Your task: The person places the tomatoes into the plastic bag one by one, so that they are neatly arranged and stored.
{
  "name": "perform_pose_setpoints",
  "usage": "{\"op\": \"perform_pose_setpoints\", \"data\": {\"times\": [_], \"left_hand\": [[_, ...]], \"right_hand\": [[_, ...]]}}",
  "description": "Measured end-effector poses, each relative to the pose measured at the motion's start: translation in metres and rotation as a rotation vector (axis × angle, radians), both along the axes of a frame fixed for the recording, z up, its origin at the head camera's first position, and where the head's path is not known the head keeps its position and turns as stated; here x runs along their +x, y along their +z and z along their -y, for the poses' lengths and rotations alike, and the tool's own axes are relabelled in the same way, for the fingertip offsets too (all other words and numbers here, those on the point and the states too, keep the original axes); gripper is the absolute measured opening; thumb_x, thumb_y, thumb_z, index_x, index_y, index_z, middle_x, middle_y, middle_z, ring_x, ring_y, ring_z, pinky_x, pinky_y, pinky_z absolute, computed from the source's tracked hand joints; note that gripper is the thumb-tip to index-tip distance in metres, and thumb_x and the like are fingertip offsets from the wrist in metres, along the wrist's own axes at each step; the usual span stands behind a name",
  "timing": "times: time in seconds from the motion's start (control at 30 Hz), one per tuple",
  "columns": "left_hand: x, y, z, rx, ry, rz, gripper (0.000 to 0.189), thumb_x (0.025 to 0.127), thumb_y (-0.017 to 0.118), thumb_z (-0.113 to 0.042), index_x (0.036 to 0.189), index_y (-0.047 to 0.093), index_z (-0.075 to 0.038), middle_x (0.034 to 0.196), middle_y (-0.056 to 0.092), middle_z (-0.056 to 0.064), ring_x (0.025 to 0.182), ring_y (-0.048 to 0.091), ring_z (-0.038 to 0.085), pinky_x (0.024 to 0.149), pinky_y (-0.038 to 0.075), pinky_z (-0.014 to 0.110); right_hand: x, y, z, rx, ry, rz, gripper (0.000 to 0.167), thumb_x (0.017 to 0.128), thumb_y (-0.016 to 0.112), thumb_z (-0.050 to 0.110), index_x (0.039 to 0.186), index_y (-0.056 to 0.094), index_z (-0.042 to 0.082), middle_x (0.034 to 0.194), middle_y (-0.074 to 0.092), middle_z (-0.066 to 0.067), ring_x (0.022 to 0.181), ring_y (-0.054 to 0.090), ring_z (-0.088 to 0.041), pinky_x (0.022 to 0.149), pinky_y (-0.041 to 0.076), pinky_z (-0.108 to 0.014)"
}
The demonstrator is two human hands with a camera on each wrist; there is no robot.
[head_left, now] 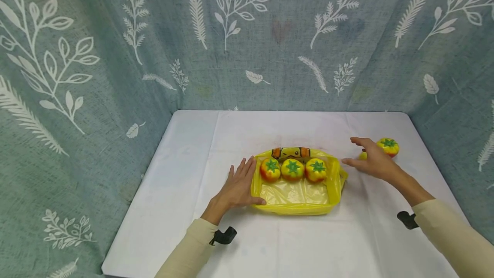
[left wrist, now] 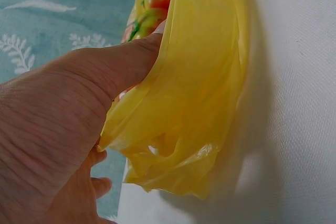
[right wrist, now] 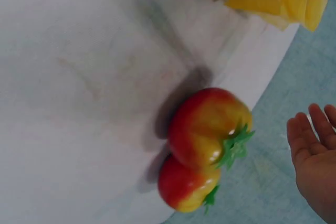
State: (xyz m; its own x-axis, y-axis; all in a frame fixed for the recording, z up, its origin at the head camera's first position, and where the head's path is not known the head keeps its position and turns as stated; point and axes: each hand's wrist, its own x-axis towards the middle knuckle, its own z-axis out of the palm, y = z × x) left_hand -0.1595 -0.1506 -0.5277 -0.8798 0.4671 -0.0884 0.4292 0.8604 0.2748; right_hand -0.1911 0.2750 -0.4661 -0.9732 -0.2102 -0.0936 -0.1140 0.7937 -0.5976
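Observation:
A yellow plastic bag [head_left: 301, 209] stands spread in a rectangular shape on the white table. Three red-and-yellow tomatoes [head_left: 292, 170] with green leafy tops lie in a row along its far side. At the bag's left side rests my left hand [head_left: 240, 185], fingers extended, thumb over the rim; in the left wrist view yellow plastic hides the thumb's tip. My right hand [head_left: 372, 160] hovers right of the bag, holding nothing, its thumb and fingers spread apart. Beside it are two more tomatoes, a larger one [right wrist: 207, 127] and a smaller one [right wrist: 184, 184], touching or nearly so.
The white table [head_left: 231, 243] has its back edge against a green leaf-patterned curtain [head_left: 247, 76], which also hangs on both sides. A printed cartoon face [head_left: 291, 152] shows on the bag's far wall. Black wrist mounts [head_left: 224, 235] sit at both sleeves.

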Motion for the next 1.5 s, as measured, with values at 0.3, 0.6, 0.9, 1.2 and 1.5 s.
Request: {"op": "perform_pose_setpoints", "data": {"times": [0.3, 0.6, 0.9, 1.2, 1.5], "left_hand": [[0.001, 0.002, 0.001, 0.005, -0.003, 0.010, 0.132, 0.072, 0.079, -0.069, 0.162, 0.010, -0.003, 0.169, 0.008, 0.012, 0.154, 0.009, 0.036, 0.117, 0.010, 0.067], [0.001, 0.000, 0.001, 0.003, -0.005, 0.003, 0.132, 0.072, 0.079, -0.070, 0.162, 0.010, -0.003, 0.169, 0.009, 0.012, 0.154, 0.008, 0.036, 0.117, 0.010, 0.067], [0.000, -0.001, 0.001, -0.005, -0.005, 0.009, 0.132, 0.072, 0.078, -0.070, 0.162, 0.009, -0.004, 0.169, 0.008, 0.011, 0.154, 0.008, 0.036, 0.118, 0.009, 0.066], [0.000, 0.000, 0.000, -0.013, 0.002, 0.012, 0.132, 0.072, 0.079, -0.070, 0.163, 0.009, -0.004, 0.170, 0.007, 0.011, 0.155, 0.006, 0.034, 0.118, 0.008, 0.065], [0.000, -0.001, 0.000, 0.000, 0.003, 0.011, 0.132, 0.072, 0.080, -0.069, 0.163, 0.009, -0.004, 0.169, 0.008, 0.011, 0.155, 0.007, 0.035, 0.118, 0.008, 0.066]], "right_hand": [[0.000, -0.008, -0.018, 0.057, -0.051, -0.004, 0.097, 0.088, 0.076, 0.049, 0.150, 0.032, -0.011, 0.148, 0.036, -0.037, 0.133, 0.035, -0.055, 0.104, 0.034, -0.071], [-0.003, -0.015, -0.033, 0.091, -0.075, 0.016, 0.102, 0.087, 0.076, 0.051, 0.149, 0.030, -0.015, 0.147, 0.032, -0.041, 0.134, 0.032, -0.057, 0.104, 0.031, -0.072], [-0.001, -0.023, -0.044, 0.094, -0.086, 0.016, 0.099, 0.089, 0.076, 0.047, 0.147, 0.030, -0.019, 0.142, 0.034, -0.043, 0.128, 0.037, -0.055, 0.104, 0.032, -0.071], [-0.002, -0.029, -0.052, 0.124, -0.098, 0.013, 0.097, 0.088, 0.077, 0.044, 0.144, 0.032, -0.020, 0.141, 0.035, -0.043, 0.126, 0.038, -0.056, 0.104, 0.032, -0.071], [-0.003, -0.032, -0.054, 0.129, -0.102, 0.038, 0.097, 0.088, 0.078, 0.042, 0.145, 0.031, -0.021, 0.142, 0.033, -0.043, 0.126, 0.038, -0.056, 0.104, 0.032, -0.072]]}}
